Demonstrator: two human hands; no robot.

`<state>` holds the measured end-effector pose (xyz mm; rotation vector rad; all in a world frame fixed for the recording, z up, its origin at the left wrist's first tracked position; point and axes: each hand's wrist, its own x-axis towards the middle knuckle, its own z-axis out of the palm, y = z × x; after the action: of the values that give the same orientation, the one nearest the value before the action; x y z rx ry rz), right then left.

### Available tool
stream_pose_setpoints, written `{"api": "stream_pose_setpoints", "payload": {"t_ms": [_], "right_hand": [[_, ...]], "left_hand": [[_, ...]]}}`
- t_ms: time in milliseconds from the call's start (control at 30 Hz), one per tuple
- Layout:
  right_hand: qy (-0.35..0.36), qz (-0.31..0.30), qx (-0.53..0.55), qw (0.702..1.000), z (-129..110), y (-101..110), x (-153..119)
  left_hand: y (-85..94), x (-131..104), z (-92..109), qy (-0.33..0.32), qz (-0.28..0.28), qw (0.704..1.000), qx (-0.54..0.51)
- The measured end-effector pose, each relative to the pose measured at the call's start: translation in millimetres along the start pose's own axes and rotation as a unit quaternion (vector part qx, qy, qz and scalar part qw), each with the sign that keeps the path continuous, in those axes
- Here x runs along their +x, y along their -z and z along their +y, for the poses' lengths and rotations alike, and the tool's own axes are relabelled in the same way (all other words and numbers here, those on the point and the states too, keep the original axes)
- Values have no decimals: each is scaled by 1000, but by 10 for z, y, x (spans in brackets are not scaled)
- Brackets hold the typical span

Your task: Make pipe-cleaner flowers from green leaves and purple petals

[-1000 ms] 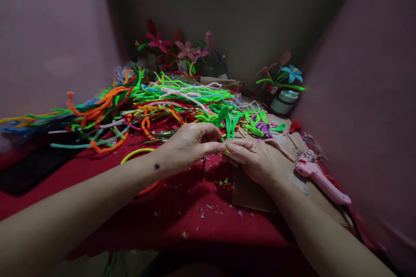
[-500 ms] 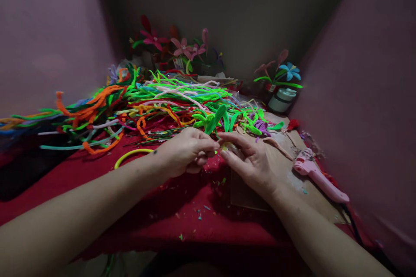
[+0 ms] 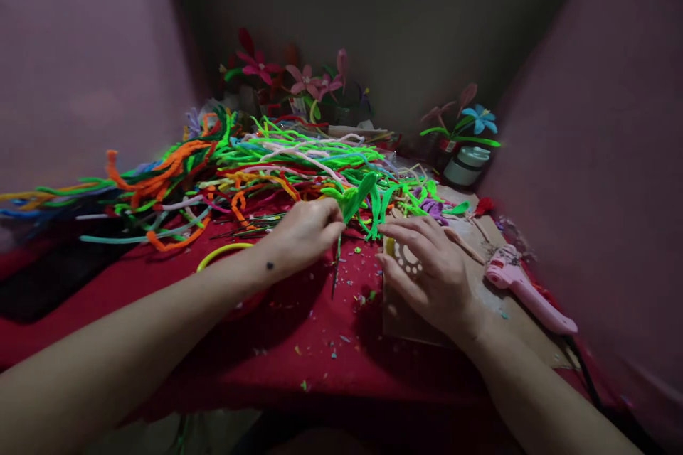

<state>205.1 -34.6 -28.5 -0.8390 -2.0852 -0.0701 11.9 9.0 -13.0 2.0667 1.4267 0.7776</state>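
Note:
My left hand [image 3: 312, 231] is closed in a pinch near the front of the pipe cleaner pile. A thin dark-green stem [image 3: 336, 270] hangs below its fingertips, pointing down toward the red cloth. Bright green pipe cleaner leaves [image 3: 360, 197] rise just behind that hand; whether they join the stem is hidden. To the right, my right hand [image 3: 432, 270] curls its fingers and thumb around a roll of tape [image 3: 408, 259], with dots showing on its pale core. The two hands are apart, a short gap between them.
A heap of coloured pipe cleaners [image 3: 309, 153] spreads across the back. A pink glue gun [image 3: 528, 291] lies on cardboard [image 3: 416, 323] at right. Pipe cleaner flowers [image 3: 304, 79] and a lidded jar [image 3: 467, 165] stand behind. A yellow ring [image 3: 221, 250] and scraps lie on the red cloth [image 3: 277, 370].
My hands, nearly touching at the fingertips before, have moved apart. The left has turned palm down, and the stem beneath it now shows. The tape roll in my right hand is more visible.

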Motion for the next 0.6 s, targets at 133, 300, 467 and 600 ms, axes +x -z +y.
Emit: {"api": "stream_pose_setpoints", "payload": {"t_ms": [133, 300, 467, 600], "right_hand": [[-107, -112, -121, 980, 197, 0, -198], [-150, -170, -134, 965, 289, 7, -334], [-241, -73, 36, 967, 44, 44, -179], [-466, -147, 415, 767, -161, -106, -41]], "left_hand": [[49, 89, -161, 114, -70, 990, -34], [-81, 89, -203, 214, -156, 934, -241], [-74, 69, -160, 224, -185, 874, -390], [-11, -11, -76, 172, -197, 869, -420]]}}
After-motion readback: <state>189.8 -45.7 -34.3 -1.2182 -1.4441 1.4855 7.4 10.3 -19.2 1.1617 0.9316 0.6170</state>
